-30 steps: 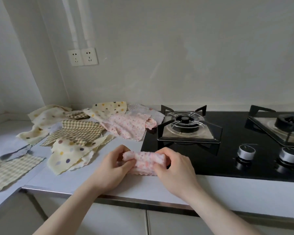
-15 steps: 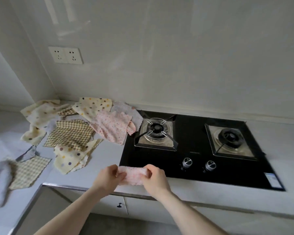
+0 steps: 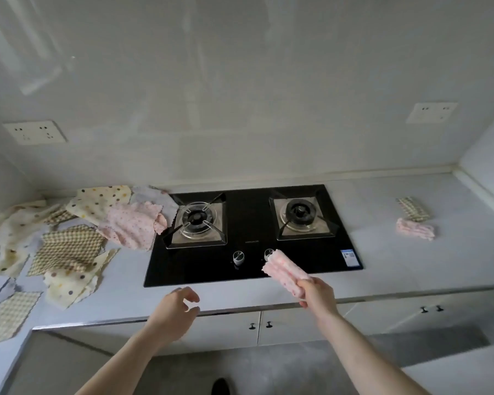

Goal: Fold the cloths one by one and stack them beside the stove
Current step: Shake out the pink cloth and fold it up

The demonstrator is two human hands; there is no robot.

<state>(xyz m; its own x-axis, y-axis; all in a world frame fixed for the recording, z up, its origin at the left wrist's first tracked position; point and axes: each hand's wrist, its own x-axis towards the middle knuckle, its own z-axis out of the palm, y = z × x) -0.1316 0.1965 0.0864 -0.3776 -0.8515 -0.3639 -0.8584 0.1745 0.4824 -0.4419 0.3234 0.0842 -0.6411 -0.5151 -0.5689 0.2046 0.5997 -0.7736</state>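
Folded cloth (image 3: 286, 273): pink, spotted, folded into a thick narrow bundle, up in the air over the front edge of the stove (image 3: 248, 269), near the right knob (image 3: 269, 254).
Right hand (image 3: 317, 293): fingers wrapped round the near end of that bundle, gripping it; the far end sticks out towards the knobs.
Left hand (image 3: 175, 310): holding nothing, fingers loosely curved and apart, hovering over the counter's (image 3: 382, 269) front edge, well clear of the bundle.
Stack spot: right of the stove, a folded pink cloth (image 3: 415, 229) lies on the counter, and just behind it a folded checked cloth (image 3: 413, 208); the two look edge to edge, but contact is hard to call.
Loose pile: left of the stove, unfolded cloths spread and overlapping. A pink spotted one (image 3: 133, 223) lies nearest the left burner (image 3: 197, 219), its edge reaching the stove's rim. Behind it, a cream dotted one (image 3: 100, 199). A brown checked one (image 3: 67, 249) sits in the middle of the heap, another cream dotted one (image 3: 69, 285) in front of it.
Far left: a second checked cloth (image 3: 7, 315) lies flat at the counter's corner.
Stove: black glass, two burners, two knobs at the front.
Wall: one socket plate (image 3: 35, 132) on the left, another (image 3: 431, 112) on the right.
Below: pale cupboard doors with small dark handles.
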